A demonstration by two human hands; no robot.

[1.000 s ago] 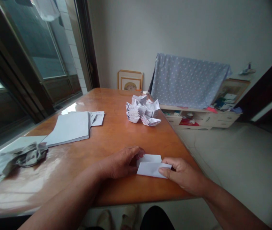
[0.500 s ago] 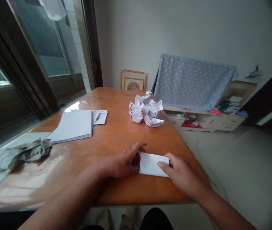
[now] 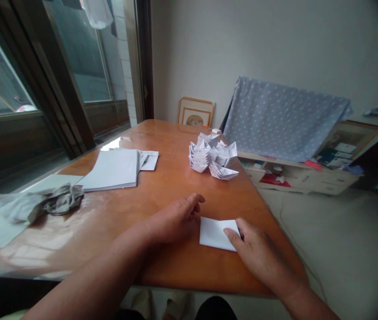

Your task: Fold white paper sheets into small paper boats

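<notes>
A folded sheet of white paper [image 3: 214,233] lies low over the near right part of the table. My right hand [image 3: 251,242] pinches its right end, thumb on top and fingers behind. Just left of the paper, my left hand [image 3: 182,218] is loosely curled and holds nothing; some of its fingers are hidden, and a small gap separates it from the paper's left edge. Further back stands a cluster of folded paper boats [image 3: 211,155], several nested in one another.
On the left side of the wooden table [image 3: 172,186] lie a stack of white paper [image 3: 115,169], a smaller piece with writing [image 3: 150,161] and a crumpled grey cloth [image 3: 64,199]. Behind are a framed picture [image 3: 195,111], a dotted blue cloth [image 3: 282,118] and a low white cabinet [image 3: 322,180].
My left hand has come off the paper's left edge. The paper stays in my right hand. The whole view has shifted slightly, with the scene moving to the right.
</notes>
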